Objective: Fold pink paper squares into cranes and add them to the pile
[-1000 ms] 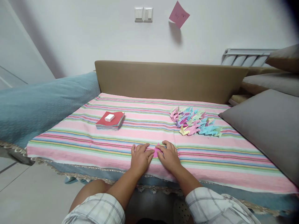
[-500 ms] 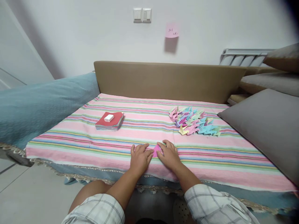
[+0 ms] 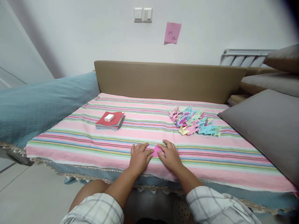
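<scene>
The pink paper point(image 3: 156, 150) lies on the striped cloth point(image 3: 70, 133), near its front edge and between the 2 hands. The left hand point(image 3: 139, 158) rests at the paper's left side, palm down, its outer fingers spread over the cloth; the thumb and forefinger tips meet the paper's left corner, and I cannot tell whether they pinch it or only press it. The right hand point(image 3: 170, 156) rests at the other side, with its thumb and forefinger apart and both tips on the paper's right part. Together the 2 hands cover both side corners, while the middle shows.

Beyond the paper and to its right sits a crowded group of folded cranes point(image 3: 190, 121), in pink, blue, purple, green and yellow, many touching. Beyond the paper and well to its left is a stack point(image 3: 101, 120) with a red top, carrying 1 white block point(image 3: 109, 117).

Farther right of the paper, a large grey cushion point(image 3: 266, 121) leans over the cloth's right side; 2 more cushions point(image 3: 271, 81) show behind it. The brown backrest point(image 3: 163, 81) closes off the far side, and the blue armrest point(image 3: 46, 99) borders the far left. On the wall beyond the paper are 2 switches point(image 3: 138, 15) and a pink note point(image 3: 173, 32) marked 301. A radiator point(image 3: 247, 56) is partly hidden behind the backrest.
</scene>
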`<state>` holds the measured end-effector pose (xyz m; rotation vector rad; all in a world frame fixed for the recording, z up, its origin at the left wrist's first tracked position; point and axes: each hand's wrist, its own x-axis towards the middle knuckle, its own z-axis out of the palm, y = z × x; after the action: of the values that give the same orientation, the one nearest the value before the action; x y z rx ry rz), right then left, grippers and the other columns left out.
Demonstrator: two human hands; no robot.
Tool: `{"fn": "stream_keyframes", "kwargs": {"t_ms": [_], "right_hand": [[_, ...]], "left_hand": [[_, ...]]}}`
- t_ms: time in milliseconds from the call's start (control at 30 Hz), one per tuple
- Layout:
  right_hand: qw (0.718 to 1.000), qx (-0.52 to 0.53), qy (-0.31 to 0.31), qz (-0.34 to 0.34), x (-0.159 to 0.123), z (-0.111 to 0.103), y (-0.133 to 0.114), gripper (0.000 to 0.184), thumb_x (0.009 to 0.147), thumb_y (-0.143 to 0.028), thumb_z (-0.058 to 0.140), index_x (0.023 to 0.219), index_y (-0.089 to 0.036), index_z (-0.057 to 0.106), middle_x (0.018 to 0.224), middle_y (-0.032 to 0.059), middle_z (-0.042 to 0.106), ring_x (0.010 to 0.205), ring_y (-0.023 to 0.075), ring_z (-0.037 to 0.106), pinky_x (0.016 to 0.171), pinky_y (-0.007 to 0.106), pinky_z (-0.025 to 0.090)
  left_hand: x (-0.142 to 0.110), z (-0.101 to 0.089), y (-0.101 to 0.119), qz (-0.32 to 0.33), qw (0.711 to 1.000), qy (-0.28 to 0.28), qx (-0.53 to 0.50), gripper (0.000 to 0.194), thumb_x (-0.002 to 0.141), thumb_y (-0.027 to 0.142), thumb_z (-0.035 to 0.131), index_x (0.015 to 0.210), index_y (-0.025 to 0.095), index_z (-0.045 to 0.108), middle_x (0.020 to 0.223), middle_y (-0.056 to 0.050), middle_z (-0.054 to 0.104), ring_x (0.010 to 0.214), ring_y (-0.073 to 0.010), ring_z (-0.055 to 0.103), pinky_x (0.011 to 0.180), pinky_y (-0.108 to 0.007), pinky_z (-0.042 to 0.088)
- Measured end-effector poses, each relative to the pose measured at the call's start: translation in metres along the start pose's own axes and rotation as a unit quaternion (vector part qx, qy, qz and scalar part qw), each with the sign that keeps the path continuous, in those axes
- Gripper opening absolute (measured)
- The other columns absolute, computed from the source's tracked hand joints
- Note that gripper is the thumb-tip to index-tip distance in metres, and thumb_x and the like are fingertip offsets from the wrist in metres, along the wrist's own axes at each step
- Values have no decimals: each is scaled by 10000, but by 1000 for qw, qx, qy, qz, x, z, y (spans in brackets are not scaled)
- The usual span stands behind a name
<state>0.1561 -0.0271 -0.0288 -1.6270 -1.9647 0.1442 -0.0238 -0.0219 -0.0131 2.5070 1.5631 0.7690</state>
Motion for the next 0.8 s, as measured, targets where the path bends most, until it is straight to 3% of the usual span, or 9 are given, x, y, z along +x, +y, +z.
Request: {"fn": "stream_keyframes", "kwargs": {"t_ms": [300,400,533,633,800], "right_hand": [[999,-2,-23,23,2,-1,0,360,820,-315,522,1164,-251,606,1284,99,467,1166,267,419,980,439,336],[1000,-1,-21,15,1,-1,0,362,823,-314,515,1169,-250,601,1283,99,469,1169,268,415,975,437,340],[1000,2,-16,8,1,0,0,358,825,-317,510,1164,-247,601,1264,101,486,1165,274,418,971,443,344],[1000,13,-8,2,1,0,0,361,819,-312,515,1162,-236,595,1248,99,504,1153,269,433,974,444,346],[998,59,17,-1,0,2,5,422,816,-336,520,1215,-202,538,1250,108,508,1154,259,445,980,437,357]], "left_hand": [[5,-10,-19,-6,996,-68,-50,108,712,237,684,812,275,697,1196,-26,604,1112,-244,508,1006,-487,299],[6,-13,-22,-10,993,-76,-92,185,715,179,645,870,273,680,1189,-25,611,1112,-226,522,1001,-458,318],[3,-16,-20,-10,991,-62,-119,272,717,237,638,987,270,653,1190,-35,611,1102,-222,533,1008,-458,317],[-1,-13,-15,-15,995,-44,-83,264,709,346,666,970,300,667,1199,-33,604,1116,-251,515,1026,-526,250],[-4,-5,-10,-20,998,-5,-54,184,730,325,658,913,316,675,1140,-9,639,1091,-238,529,1033,-540,211]]}}
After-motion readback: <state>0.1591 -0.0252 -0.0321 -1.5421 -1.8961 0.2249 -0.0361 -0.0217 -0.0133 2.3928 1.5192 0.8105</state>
